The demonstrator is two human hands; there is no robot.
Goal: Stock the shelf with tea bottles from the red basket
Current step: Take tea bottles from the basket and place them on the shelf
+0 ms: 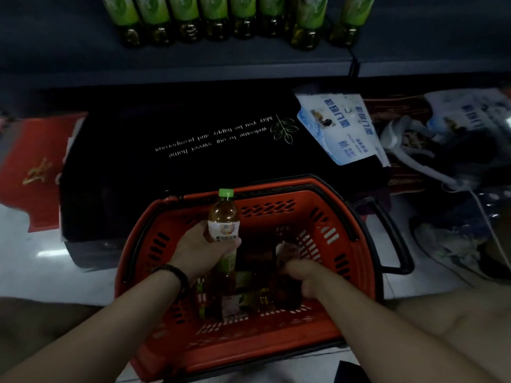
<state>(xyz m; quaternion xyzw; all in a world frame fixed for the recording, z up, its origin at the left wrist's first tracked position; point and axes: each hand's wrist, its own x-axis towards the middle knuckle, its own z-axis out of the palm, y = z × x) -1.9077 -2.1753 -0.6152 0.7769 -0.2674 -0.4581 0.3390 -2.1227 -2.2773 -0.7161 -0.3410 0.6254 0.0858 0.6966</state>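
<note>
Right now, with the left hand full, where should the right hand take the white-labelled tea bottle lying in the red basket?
Wrap the right hand round its labelled middle, coming straight down. The tea bottle lies on the red basket floor, packed among others, so only its rounded upper side is free; its ends are hidden.

My left hand [204,248] is raised, fingers wrapped round an upright bottle [224,219], wrist wearing a dark band [174,275]. My right hand [305,277] sits lower, farther right, fingers curled onto a dark bottle [286,252].

The red basket [276,225] stands open-topped — on the shelf [83,51], bottles [214,20] fill the middle, bare board either side.
</note>
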